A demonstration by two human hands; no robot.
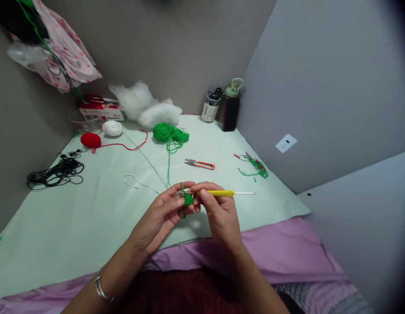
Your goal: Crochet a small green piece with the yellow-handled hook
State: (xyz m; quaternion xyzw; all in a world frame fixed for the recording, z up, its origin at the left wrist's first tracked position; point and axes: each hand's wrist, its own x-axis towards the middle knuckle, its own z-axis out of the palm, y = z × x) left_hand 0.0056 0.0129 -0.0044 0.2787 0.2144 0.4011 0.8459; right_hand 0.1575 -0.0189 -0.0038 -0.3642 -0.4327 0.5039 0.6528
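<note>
My left hand [168, 207] is closed on a small green crochet piece [188, 199], with green yarn looped over its fingers. Between the thumb and fingers of my right hand [218, 209] is a crochet hook [217, 193] with a yellow handle and metal ends. One metal end reaches left to the green piece; the other points right. A green strand runs from my left hand toward a loose green yarn ball [169, 134] farther back. Beyond my hands lie orange-handled thread snips [200, 164].
White stuffing [143, 104] lies at the back by a white yarn ball [112, 128] and a red yarn ball [90, 140]. Black cord [58, 172] lies left, green and red scraps [256, 166] right. A pen cup [210, 108] and a bottle [233, 89] stand against the wall.
</note>
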